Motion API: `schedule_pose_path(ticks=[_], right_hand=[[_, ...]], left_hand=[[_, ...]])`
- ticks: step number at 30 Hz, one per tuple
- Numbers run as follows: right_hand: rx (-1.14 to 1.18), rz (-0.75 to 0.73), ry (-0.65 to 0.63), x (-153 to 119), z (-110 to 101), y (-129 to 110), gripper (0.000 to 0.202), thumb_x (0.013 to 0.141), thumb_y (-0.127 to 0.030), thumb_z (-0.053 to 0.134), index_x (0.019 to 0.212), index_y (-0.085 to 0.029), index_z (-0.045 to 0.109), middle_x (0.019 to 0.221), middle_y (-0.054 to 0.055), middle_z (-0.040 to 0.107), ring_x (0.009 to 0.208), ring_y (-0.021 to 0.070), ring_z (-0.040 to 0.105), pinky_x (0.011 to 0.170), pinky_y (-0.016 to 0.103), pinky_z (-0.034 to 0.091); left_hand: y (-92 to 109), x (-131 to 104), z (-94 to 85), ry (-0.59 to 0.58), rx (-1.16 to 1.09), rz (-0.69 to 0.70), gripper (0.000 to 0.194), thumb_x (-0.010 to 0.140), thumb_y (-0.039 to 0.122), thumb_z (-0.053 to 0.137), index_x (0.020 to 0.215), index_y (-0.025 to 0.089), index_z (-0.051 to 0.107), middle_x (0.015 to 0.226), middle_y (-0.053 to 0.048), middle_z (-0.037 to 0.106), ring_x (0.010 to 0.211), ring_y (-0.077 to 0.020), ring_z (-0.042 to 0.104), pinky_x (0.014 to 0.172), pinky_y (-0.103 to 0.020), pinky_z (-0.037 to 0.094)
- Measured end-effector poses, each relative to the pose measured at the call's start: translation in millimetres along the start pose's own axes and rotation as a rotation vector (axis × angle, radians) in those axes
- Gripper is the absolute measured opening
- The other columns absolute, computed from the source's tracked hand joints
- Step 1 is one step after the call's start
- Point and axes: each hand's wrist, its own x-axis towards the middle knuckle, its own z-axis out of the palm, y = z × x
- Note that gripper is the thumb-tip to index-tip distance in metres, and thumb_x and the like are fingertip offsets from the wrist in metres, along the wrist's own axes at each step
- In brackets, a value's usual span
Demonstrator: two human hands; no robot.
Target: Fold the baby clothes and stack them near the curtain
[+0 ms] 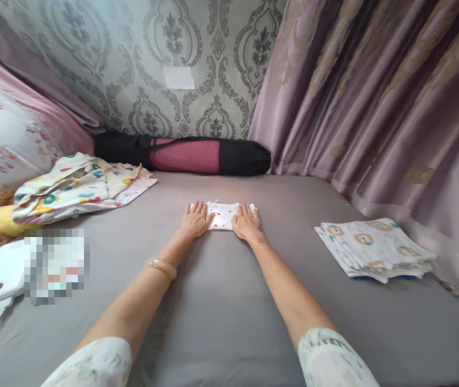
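Note:
A small folded white cloth (223, 216) with a tiny printed pattern lies flat on the grey bed sheet (221, 301), straight ahead of me. My left hand (197, 219) rests palm down on its left end, fingers stretched out. On the right end lies my right hand (246, 221), also flat with its fingers extended. Both palms press on the cloth without gripping it, and they hide its two ends. To the right sits a stack of folded printed cloths (374, 244). A loose heap of patterned clothes (80, 183) lies at the far left.
A black and pink roll bag (185, 156) lies along the patterned wall. Left of me are a white power bank (1, 271) with a cable and a blurred-out item (57, 266). A floral pillow (7, 140) stands at far left; purple curtains (354, 97) hang at right.

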Motion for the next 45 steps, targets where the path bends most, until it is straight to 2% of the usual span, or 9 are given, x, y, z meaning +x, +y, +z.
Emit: schedule_pose_path(ticks=[5, 9, 13, 20, 23, 26, 30, 35, 45], right_hand=[[0.021, -0.014, -0.067, 2, -6, 6, 0.060, 0.097, -0.032, 0.023, 0.149, -0.002, 0.030, 0.158, 0.015, 0.026, 0.146, 0.0254, 0.019, 0.118, 0.044, 0.010], [0.012, 0.022, -0.046, -1, -12, 21, 0.060, 0.097, -0.030, 0.022, 0.150, -0.002, 0.029, 0.159, 0.015, 0.022, 0.146, 0.0256, 0.018, 0.118, 0.041, 0.014], [0.009, 0.027, -0.048, -4, -8, 32, 0.061, 0.097, -0.030, 0.022, 0.150, -0.002, 0.028, 0.159, 0.015, 0.022, 0.146, 0.0255, 0.019, 0.118, 0.039, 0.016], [0.016, 0.020, -0.049, -4, -6, 34, 0.061, 0.097, -0.030, 0.023, 0.150, -0.001, 0.028, 0.159, 0.015, 0.022, 0.146, 0.0251, 0.019, 0.118, 0.038, 0.016], [0.025, 0.029, -0.090, -2, -11, 35, 0.060, 0.097, -0.030, 0.022, 0.150, -0.003, 0.029, 0.159, 0.015, 0.022, 0.146, 0.0248, 0.019, 0.118, 0.043, 0.015], [0.026, 0.030, -0.058, 0, -18, 27, 0.058, 0.097, -0.030, 0.022, 0.149, -0.007, 0.032, 0.159, 0.014, 0.023, 0.147, 0.0252, 0.016, 0.118, 0.050, 0.009], [0.065, -0.036, 0.019, -1, -22, 3, 0.055, 0.098, -0.030, 0.024, 0.150, -0.015, 0.032, 0.160, 0.010, 0.022, 0.148, 0.0246, 0.014, 0.117, 0.051, 0.007], [0.116, -0.085, -0.013, -8, -15, -20, 0.053, 0.099, -0.032, 0.024, 0.150, -0.021, 0.035, 0.159, 0.007, 0.025, 0.147, 0.0246, 0.016, 0.117, 0.052, 0.007], [0.062, 0.042, 0.035, 2, -10, 6, 0.059, 0.099, -0.032, 0.023, 0.149, -0.003, 0.032, 0.158, 0.015, 0.026, 0.146, 0.0253, 0.018, 0.119, 0.045, 0.008]], left_hand=[[-2, -1, -4.2, -0.039, -0.001, -0.009, 0.067, 0.098, 0.047, 0.016, 0.148, 0.004, 0.033, 0.156, -0.016, 0.029, 0.146, -0.0293, 0.021, 0.118, -0.049, 0.016], [-10, -4, -6.2, 0.000, -0.009, -0.069, 0.064, 0.099, 0.043, 0.014, 0.150, 0.008, 0.031, 0.159, -0.013, 0.024, 0.148, -0.0285, 0.014, 0.119, -0.051, 0.012], [-16, -7, -4.1, -0.046, -0.073, -0.108, 0.063, 0.098, 0.042, 0.014, 0.151, 0.012, 0.030, 0.159, -0.011, 0.024, 0.147, -0.0277, 0.019, 0.118, -0.052, 0.016], [-17, -6, -5.5, -0.083, -0.131, -0.128, 0.064, 0.098, 0.044, 0.013, 0.152, 0.013, 0.026, 0.160, -0.012, 0.021, 0.147, -0.0258, 0.019, 0.117, -0.055, 0.016], [-16, -6, -8.7, -0.091, -0.099, -0.118, 0.062, 0.098, 0.043, 0.015, 0.151, 0.013, 0.029, 0.159, -0.014, 0.022, 0.147, -0.0287, 0.018, 0.116, -0.057, 0.016], [-7, -4, -12.3, -0.017, -0.048, -0.105, 0.060, 0.099, 0.042, 0.018, 0.149, 0.012, 0.033, 0.158, -0.015, 0.025, 0.147, -0.0310, 0.017, 0.115, -0.058, 0.015], [22, -4, -13.4, 0.091, -0.053, -0.044, 0.058, 0.099, 0.042, 0.018, 0.149, 0.017, 0.034, 0.158, -0.013, 0.028, 0.147, -0.0290, 0.019, 0.117, -0.057, 0.015], [49, -8, -5.2, 0.061, -0.111, 0.011, 0.055, 0.100, 0.040, 0.020, 0.147, 0.018, 0.037, 0.157, -0.011, 0.031, 0.147, -0.0307, 0.021, 0.116, -0.058, 0.015], [21, -16, -6.8, 0.056, -0.140, -0.096, 0.054, 0.100, 0.041, 0.020, 0.145, 0.019, 0.039, 0.155, -0.011, 0.034, 0.147, -0.0284, 0.021, 0.117, -0.059, 0.013]])
